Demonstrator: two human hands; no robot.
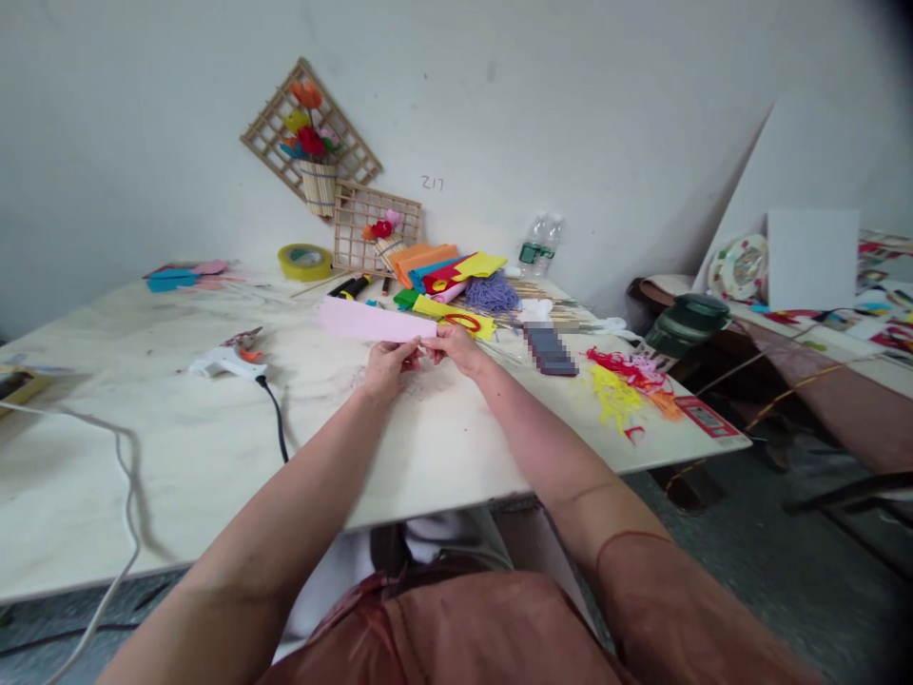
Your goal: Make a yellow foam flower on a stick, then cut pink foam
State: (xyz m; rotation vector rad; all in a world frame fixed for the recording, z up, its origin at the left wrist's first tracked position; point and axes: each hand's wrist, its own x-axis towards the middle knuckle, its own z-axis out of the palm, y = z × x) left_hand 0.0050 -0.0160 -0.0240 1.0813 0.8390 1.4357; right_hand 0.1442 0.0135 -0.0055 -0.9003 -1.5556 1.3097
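A long pale pink sheet [375, 322], of paper or felt, extends to the left above the table, its right end at my fingers. My right hand [455, 346] is closed in a pinch on that right end. My left hand [392, 364] is also closed, fingertips meeting the right hand's at the sheet's lower edge. A red loop, like a scissors handle [463, 322], shows just behind my right hand, over a strip of yellow felt [486, 330]. Whether the loop touches my hand I cannot tell.
A white glue gun [229, 362] with a black cord lies left on the table [428, 466]. Behind are yellow tape [304, 262], folded coloured felt [435, 268], purple strands [492, 293] and lattice frames [378, 221]. A dark pixelated phone-shaped object [549, 349] and coloured scraps [617, 395] lie right.
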